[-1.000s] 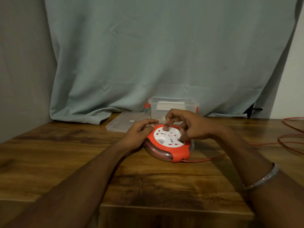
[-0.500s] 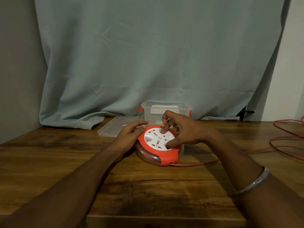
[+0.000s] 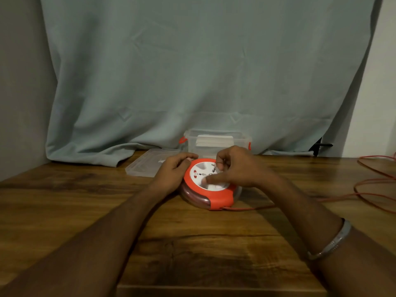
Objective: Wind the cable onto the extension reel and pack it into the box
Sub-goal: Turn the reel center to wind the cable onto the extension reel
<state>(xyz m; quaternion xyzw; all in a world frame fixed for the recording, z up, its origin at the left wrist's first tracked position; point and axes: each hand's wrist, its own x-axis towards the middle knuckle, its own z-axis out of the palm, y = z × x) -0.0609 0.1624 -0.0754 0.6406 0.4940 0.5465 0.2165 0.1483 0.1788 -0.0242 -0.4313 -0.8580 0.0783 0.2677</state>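
Orange extension reel [image 3: 209, 186] flat on the wooden table [image 3: 192, 243], near mid-table, in front of the clear box [image 3: 216, 141]. Left hand [image 3: 173, 172] cupped against the reel's left rim, fingers curved over the edge. Right hand [image 3: 235, 168] on the white socket face, fingertips pinching something small and dark there; too small to identify. Right half of the reel face hidden under that hand. Orange cable [image 3: 246, 209] leaving the reel's near edge, passing behind the right forearm, reappearing as loose loops cut off at the right frame edge. Clear lid [image 3: 145, 166] flat left of the box, partly hidden by the left hand. Box contents hard to make out: a pale shape only.
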